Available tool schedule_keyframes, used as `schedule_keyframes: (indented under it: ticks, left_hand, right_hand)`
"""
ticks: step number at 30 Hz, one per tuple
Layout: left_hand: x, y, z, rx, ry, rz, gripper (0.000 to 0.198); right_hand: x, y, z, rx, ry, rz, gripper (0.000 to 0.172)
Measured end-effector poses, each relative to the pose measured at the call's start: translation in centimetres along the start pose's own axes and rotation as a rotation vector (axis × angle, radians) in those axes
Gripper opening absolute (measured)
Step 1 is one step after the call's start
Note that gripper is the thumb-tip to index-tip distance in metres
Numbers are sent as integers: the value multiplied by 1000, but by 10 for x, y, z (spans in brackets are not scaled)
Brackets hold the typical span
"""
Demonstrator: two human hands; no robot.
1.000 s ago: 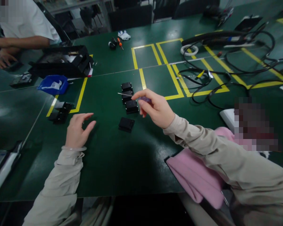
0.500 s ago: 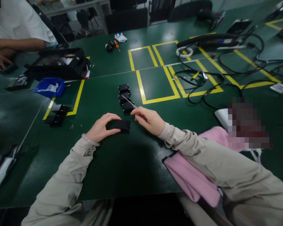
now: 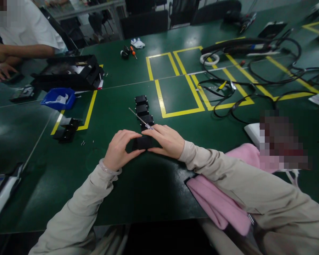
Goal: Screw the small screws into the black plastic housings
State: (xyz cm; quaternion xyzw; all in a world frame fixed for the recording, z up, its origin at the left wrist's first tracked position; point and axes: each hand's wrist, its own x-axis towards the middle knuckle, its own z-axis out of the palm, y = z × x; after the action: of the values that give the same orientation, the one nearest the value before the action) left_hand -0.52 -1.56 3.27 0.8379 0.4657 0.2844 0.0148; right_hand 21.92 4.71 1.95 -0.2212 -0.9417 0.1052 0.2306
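Both my hands close on one small black block lying on the green table. My left hand grips its left end with thumb and fingers. My right hand holds its right end and also keeps a thin screwdriver tucked between the fingers, its metal shaft pointing up and to the left. Just beyond my hands, three more black blocks stand in a short row.
A blue tray, a black case and loose black parts lie at the left, with tiny screws nearby. Black cables sprawl over yellow floor-tape boxes at the right. A pink cloth lies under my right arm. Another person's arms rest at the far left.
My left hand moved right from the bare table onto the black block. My right hand came down with the screwdriver and took hold of the block's other end.
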Motion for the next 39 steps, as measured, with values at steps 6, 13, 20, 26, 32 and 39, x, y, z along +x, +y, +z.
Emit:
schedule_keyframes:
  ticks: [6, 13, 20, 26, 32, 39]
  left_hand:
    - [-3, -1, 7, -72, 71, 7, 32]
    - [-5, 4, 10, -142, 106, -23, 34]
    - [-4, 7, 10, -152, 95, 62, 51]
    - [-11, -24, 12, -9, -147, -134, 56]
    - [-13, -29, 12, 29, -232, -122, 37]
    - [-9, -13, 4, 174, -99, -15, 31]
  right_hand:
    - [-2, 6, 4, -7, 98, -49, 37]
    - [-3, 7, 6, -2, 148, -81, 35]
    - [0, 9, 5, 54, 120, -81, 36]
    - [3, 22, 6, 680, 314, 210, 42]
    - [4, 27, 10, 1053, 320, 310, 48]
    - [5, 30, 8, 1130, 333, 345, 52]
